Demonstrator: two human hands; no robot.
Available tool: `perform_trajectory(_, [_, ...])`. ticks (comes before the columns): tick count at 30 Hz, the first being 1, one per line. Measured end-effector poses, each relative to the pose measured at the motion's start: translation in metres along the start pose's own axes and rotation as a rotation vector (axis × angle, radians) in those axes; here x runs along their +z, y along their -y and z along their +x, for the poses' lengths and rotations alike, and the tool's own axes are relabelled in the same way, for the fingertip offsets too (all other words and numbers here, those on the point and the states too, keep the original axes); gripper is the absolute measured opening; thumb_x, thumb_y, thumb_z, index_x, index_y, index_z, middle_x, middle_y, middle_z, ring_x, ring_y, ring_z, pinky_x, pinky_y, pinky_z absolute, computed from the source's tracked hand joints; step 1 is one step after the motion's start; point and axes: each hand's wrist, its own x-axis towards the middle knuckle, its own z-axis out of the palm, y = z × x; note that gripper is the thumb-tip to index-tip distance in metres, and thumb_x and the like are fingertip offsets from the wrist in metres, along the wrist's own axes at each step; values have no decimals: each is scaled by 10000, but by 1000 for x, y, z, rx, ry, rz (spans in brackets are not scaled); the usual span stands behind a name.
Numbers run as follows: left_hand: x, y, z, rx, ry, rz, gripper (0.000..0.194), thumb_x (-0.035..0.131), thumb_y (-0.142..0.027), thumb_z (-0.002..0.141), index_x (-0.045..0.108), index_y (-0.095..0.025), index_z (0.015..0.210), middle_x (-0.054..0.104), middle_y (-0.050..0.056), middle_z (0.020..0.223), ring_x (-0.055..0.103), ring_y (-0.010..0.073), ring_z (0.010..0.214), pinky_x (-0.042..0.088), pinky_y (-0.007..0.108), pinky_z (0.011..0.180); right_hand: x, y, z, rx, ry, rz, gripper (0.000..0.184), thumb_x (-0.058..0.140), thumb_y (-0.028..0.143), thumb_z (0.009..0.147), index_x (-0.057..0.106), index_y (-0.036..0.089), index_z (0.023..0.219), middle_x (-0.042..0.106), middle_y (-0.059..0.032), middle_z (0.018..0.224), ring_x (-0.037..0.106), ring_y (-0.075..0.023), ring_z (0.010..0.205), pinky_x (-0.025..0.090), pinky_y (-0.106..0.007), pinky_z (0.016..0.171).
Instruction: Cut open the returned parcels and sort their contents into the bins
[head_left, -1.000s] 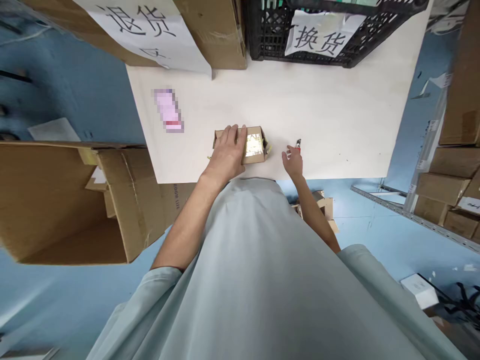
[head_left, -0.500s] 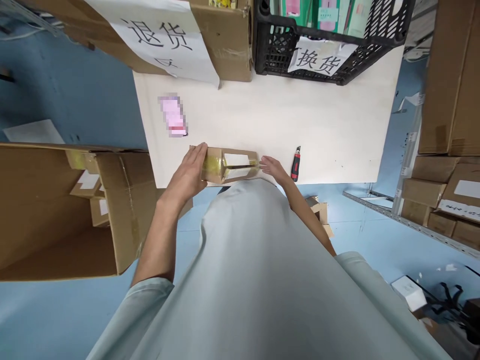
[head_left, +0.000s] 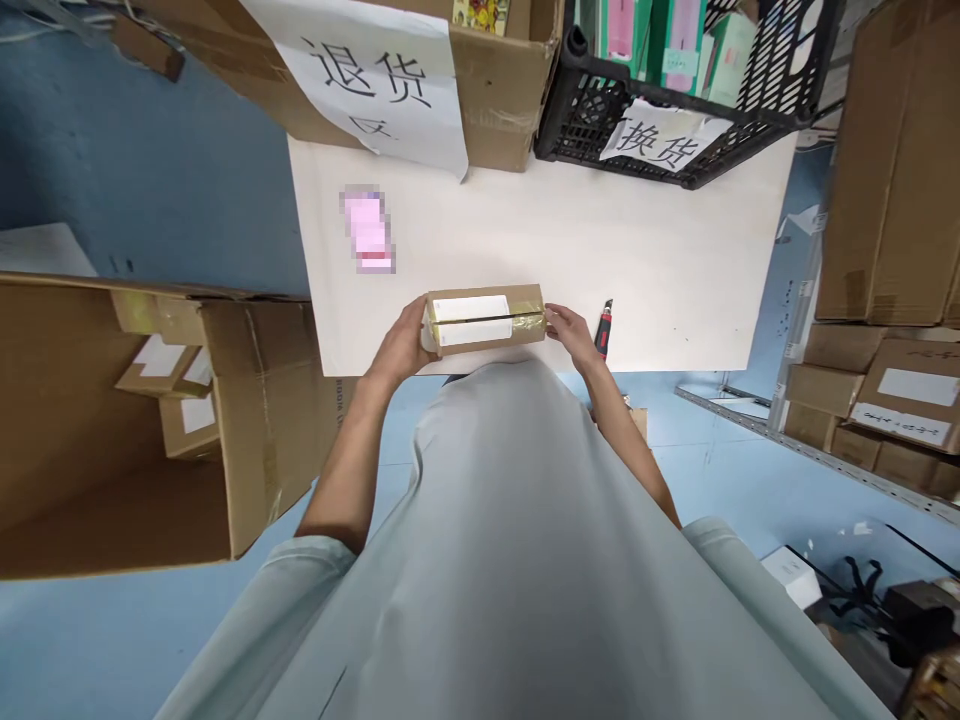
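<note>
A small brown cardboard box (head_left: 487, 345) lies near the front edge of the white table, between my hands. Its top carries a white label (head_left: 471, 308) split lengthwise by a dark slit, and shiny yellowish tape (head_left: 530, 322) covers the right part. My left hand (head_left: 405, 345) grips the box's left end. At the right end, the fingers of my right hand (head_left: 570, 332) press against the cardboard. Just right of that hand, a red and black utility knife (head_left: 603, 332) rests on the table, its blade end pointing away from me.
A large carton (head_left: 495, 110) with a paper sign and a black plastic crate (head_left: 570, 120) of green boxes stand along the table's back. A pixelated pink object (head_left: 369, 230) lies at left. An open carton (head_left: 259, 420) stands left of the table; stacked boxes (head_left: 900, 400) are at right.
My right hand has let go of the utility knife, which now lies on the table. The box has been turned, its slit label now facing up, and both hands have come to its ends.
</note>
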Motion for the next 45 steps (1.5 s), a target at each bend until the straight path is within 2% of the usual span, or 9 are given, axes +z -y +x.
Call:
perform_trajectory(4, [31,-7,33,-23,127,38,1337,1005,-268,660,336,-290,1818,562,159,1605,730,339,1169,631,502,1066,-27,2,-2,-48,-110,-122,686,768,761,888,799,225,1314,840,-122,1283,796,-297,1152,637,-508,1117])
perform_trajectory(8, [41,-19,47,-40,121,-22,1214,1010,-336,716,423,-288,1778,672,106,1357,732,290,1010,636,487,1011,-37,1,-9,-64,-138,-155,698,738,768,908,783,219,1335,819,-145,1344,823,-302,1109,655,-526,1095])
perform_trajectory(13, [29,-37,24,-41,18,-202,1069,981,-336,754,502,-265,1707,639,134,1497,721,284,1160,660,446,988,-37,6,-14,-108,-137,-159,657,718,727,952,769,211,1355,825,-141,1328,833,-297,1104,650,-521,1115])
perform_trajectory(17, [20,-58,2,-56,-54,-241,713,933,-368,826,675,-241,1479,649,139,1517,716,313,1266,672,456,997,-38,14,-15,-112,-125,-167,557,692,660,1008,774,206,1321,800,-136,1398,827,-279,1110,643,-490,1110])
perform_trajectory(22, [21,-77,-10,-151,-132,-285,343,751,-503,1015,704,-222,1205,751,125,1371,757,305,1229,658,411,957,-39,27,-17,-142,-98,-285,526,685,598,1042,769,214,1390,803,-133,1374,797,-273,1089,627,-480,1109])
perform_trajectory(26, [23,-80,-21,-165,-148,-270,353,592,-569,1098,699,-235,1064,747,127,1395,749,294,1245,651,403,960,-41,41,-17,-206,-36,-454,645,784,528,982,695,292,1576,697,-122,1562,790,-253,993,652,-494,1076])
perform_trajectory(36, [44,-74,-45,-353,-159,-392,227,737,-430,922,713,-215,991,797,115,1247,784,289,1099,638,434,978,-44,68,0,-434,204,-937,626,782,314,990,658,283,1603,617,-133,1609,738,-357,1210,643,-569,1093])
perform_trajectory(40, [46,-67,-46,-418,-170,-541,326,820,-400,799,699,-213,1037,805,86,1146,781,293,1111,641,448,1017,-41,69,-6,-510,241,-1081,671,783,313,993,603,285,1639,578,-166,1628,655,-414,1365,633,-572,1108])
perform_trajectory(45, [47,-54,-49,-409,-133,-602,548,879,-326,686,695,-209,1189,746,116,1330,767,280,1133,654,469,1030,-50,72,-5,-509,264,-960,498,735,381,1040,688,246,1517,695,-160,1505,676,-384,1354,611,-554,1132])
